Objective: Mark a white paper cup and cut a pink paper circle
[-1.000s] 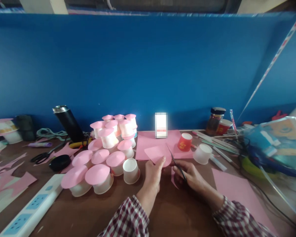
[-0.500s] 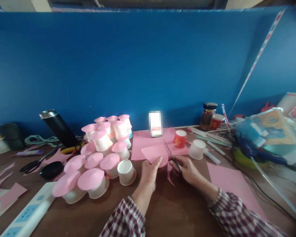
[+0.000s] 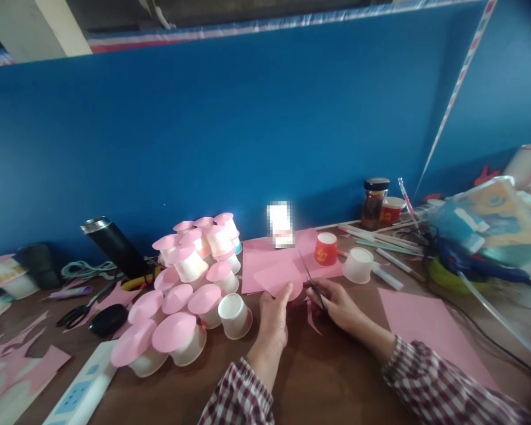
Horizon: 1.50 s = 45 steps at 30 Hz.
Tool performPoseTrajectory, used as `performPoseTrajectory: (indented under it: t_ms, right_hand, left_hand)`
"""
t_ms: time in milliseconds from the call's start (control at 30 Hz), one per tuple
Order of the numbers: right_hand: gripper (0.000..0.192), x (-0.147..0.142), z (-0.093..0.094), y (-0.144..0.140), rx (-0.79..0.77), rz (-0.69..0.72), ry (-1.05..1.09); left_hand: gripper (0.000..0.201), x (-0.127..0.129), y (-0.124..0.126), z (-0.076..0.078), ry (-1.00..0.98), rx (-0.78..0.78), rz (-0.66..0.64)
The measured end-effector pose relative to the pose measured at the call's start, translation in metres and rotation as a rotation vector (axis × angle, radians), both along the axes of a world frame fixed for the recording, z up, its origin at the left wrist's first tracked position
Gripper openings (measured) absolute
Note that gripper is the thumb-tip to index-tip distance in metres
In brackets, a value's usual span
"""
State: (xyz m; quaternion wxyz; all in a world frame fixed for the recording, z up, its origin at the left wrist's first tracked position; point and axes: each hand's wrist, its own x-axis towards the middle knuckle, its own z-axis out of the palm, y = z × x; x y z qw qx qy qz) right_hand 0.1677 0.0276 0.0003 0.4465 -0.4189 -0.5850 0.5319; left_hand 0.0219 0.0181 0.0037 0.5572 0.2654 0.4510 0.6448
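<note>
Between thumb and fingers, my left hand (image 3: 275,313) pinches a piece of pink paper (image 3: 277,282) with a rounded near edge. My right hand (image 3: 334,302) is closed round the dark handles of a pair of scissors (image 3: 308,271), whose blades point away from me, beside the paper's right edge. A thin curved pink offcut (image 3: 312,319) hangs under the right fingers. Behind the hands lie pink sheets (image 3: 265,260). Left of my left hand stands an upside-down white paper cup (image 3: 234,316), near several cups topped with pink paper cones (image 3: 174,332).
A red paper cup (image 3: 325,249) and a white cup (image 3: 358,265) stand behind my right hand. Another pink sheet (image 3: 429,330) lies at right. A black bottle (image 3: 115,248), a power strip (image 3: 82,386) and paper scraps (image 3: 48,363) are at left; a blue partition (image 3: 248,130) rises behind.
The camera view has tilted and shifted a little, so the table things appear slightly further right. Both hands keep their holds on the paper and scissors.
</note>
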Motion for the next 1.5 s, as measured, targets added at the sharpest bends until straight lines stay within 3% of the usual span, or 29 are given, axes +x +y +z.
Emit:
performPoseTrajectory:
  t_ms: [167, 400, 533, 767, 1067, 1500]
  right_hand:
    - [0.037, -0.003, 0.003, -0.002, 0.010, 0.021, -0.007]
    - [0.033, -0.007, 0.005, -0.007, 0.056, 0.025, 0.023]
    - [0.030, -0.008, 0.006, -0.012, 0.106, 0.038, -0.020]
    - [0.028, -0.010, 0.008, -0.016, 0.082, 0.070, -0.094]
    - [0.027, -0.011, 0.007, -0.016, 0.073, 0.115, -0.101]
    - [0.033, -0.011, 0.011, -0.016, 0.070, 0.116, -0.108]
  left_hand:
    - [0.043, 0.002, -0.002, 0.004, -0.038, -0.023, 0.005]
    - [0.047, 0.003, -0.001, -0.006, -0.067, -0.077, 0.025]
    - [0.046, 0.004, -0.001, -0.008, -0.087, -0.029, 0.005]
    - [0.048, 0.005, 0.000, -0.009, -0.061, -0.086, 0.060]
    - [0.048, 0.004, 0.000, -0.019, -0.034, -0.041, 0.074]
    - [0.048, 0.005, -0.002, -0.006, -0.078, -0.024, 0.091]
